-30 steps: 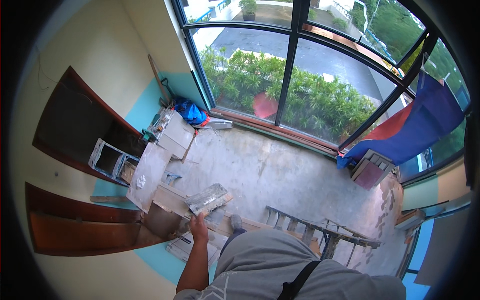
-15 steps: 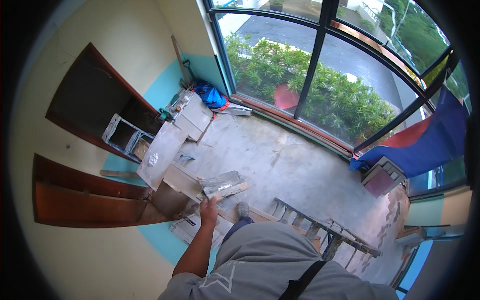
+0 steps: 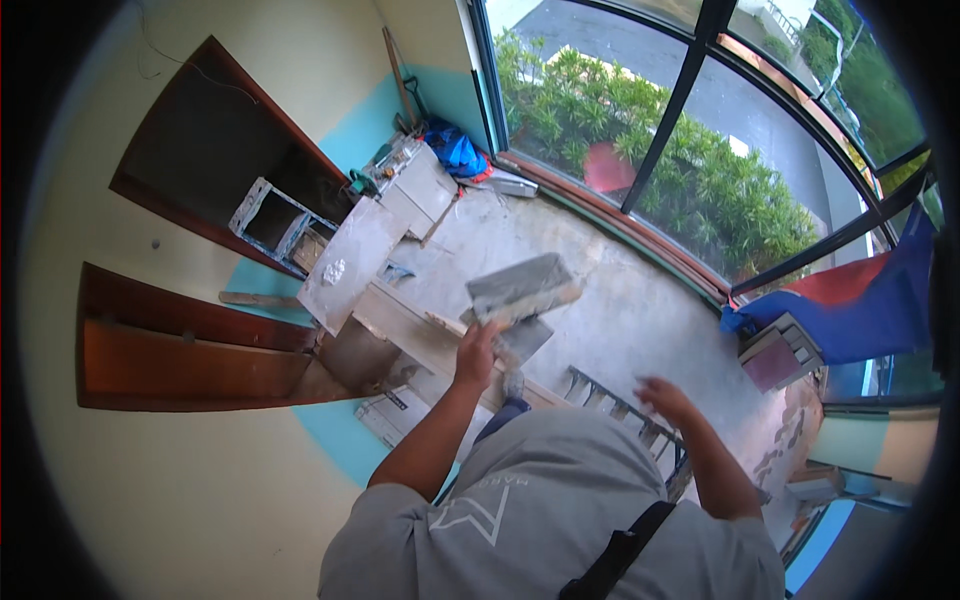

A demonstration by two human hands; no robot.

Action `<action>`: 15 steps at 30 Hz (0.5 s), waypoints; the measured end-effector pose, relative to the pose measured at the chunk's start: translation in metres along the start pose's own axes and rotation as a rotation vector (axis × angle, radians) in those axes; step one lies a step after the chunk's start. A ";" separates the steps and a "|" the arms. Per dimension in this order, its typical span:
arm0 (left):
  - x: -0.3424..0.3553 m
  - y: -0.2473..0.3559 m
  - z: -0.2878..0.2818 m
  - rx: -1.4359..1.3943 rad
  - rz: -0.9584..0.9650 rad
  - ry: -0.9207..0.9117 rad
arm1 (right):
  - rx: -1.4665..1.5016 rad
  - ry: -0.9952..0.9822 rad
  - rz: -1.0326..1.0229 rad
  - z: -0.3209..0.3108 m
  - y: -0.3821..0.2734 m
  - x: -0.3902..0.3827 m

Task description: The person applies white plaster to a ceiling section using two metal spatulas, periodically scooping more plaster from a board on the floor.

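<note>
My left hand (image 3: pixel 478 352) is closed at the near edge of a flat grey rectangular plate with a pale, crusted edge, which looks like a plastering trowel (image 3: pixel 515 284). Just beneath it shows a second grey plate (image 3: pixel 530 340); whether my fingers grip that one too I cannot tell. Empty and slightly blurred, my right hand (image 3: pixel 664 398) hovers above the dark-railed ladder (image 3: pixel 612 396), its fingers partly stretched out.
My shod foot (image 3: pixel 513 384) is by a long plank (image 3: pixel 410 325). Ahead on the left stand a pale board with a whitish lump (image 3: pixel 333 272), a splattered stepladder frame (image 3: pixel 262 212) and a cluttered white box (image 3: pixel 420 190). Grey blocks (image 3: pixel 778 356) sit right, by the large window.
My left hand has moved up and right with the trowel, showing more of the lower plate. My right hand has come into view over the ladder. The whole view has shifted.
</note>
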State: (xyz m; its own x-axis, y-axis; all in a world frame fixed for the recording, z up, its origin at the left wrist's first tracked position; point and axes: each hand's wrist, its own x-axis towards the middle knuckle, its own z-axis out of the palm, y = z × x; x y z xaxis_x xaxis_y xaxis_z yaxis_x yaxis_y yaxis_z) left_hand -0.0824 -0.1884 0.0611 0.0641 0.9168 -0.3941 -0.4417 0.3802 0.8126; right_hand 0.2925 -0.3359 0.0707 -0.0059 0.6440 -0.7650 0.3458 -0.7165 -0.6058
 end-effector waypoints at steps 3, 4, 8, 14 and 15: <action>0.005 0.028 0.035 -0.080 -0.010 -0.102 | 0.436 -0.196 -0.169 0.039 -0.107 0.007; 0.006 0.040 0.046 -0.055 0.031 -0.149 | 0.497 -0.275 -0.238 0.052 -0.128 0.014; 0.026 0.059 0.053 0.053 0.207 -0.224 | 0.809 -0.279 -0.340 0.098 -0.195 0.032; 0.045 0.075 0.024 1.071 0.955 -0.108 | 0.905 -0.260 -0.246 0.134 -0.233 0.040; 0.052 0.070 0.021 1.092 0.997 -0.099 | 0.885 -0.174 -0.169 0.136 -0.241 0.039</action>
State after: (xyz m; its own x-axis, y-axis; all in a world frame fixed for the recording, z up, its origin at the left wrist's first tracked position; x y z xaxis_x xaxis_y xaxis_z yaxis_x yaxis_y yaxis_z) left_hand -0.0916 -0.1112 0.1067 0.2248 0.8358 0.5009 0.5337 -0.5357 0.6544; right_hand 0.0814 -0.1741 0.1573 -0.1575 0.7606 -0.6299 -0.5172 -0.6069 -0.6035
